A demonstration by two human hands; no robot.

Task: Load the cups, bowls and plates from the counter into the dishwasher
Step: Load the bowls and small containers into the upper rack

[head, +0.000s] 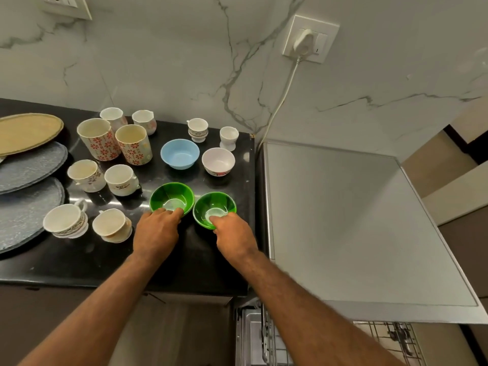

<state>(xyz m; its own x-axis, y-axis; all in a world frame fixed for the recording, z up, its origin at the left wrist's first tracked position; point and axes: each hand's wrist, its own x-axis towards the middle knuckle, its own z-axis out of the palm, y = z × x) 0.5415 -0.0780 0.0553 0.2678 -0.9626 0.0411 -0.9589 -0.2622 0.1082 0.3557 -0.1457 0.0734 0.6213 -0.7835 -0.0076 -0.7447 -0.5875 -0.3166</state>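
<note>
Bowls come first here: two green ones stand side by side, close together, near the right end of the black tabletop [79, 262], just beside the dishwasher [343, 220]. The left hand [155, 233] has its grip clamped on the near rim of the left green bowl [171, 196], fingers curled over the edge into the inside. The right hand [235, 239] pinches the near rim of the right green bowl [215, 204] the same way. Whether either bowl is off the surface yet, I cannot tell.

As far as can be seen, loading has hardly begun. Ten cups [121, 179], a blue bowl [180, 154], a white bowl [218, 161], the grey plates [29, 165] and a tan oval plate [26, 132] all sit on the tabletop. The small part of the dishwasher rack [390, 339] showing at the bottom edge holds nothing visible, so nearly everything looks left to do.

Both green bowls sit mouth up. Being round, they have no long axis across the tabletop; their axis runs straight up through the base. The right one may lean slightly toward the person, though the wide lens makes that unsure. I expect each will need turning over or onto its edge for the rack.
</note>
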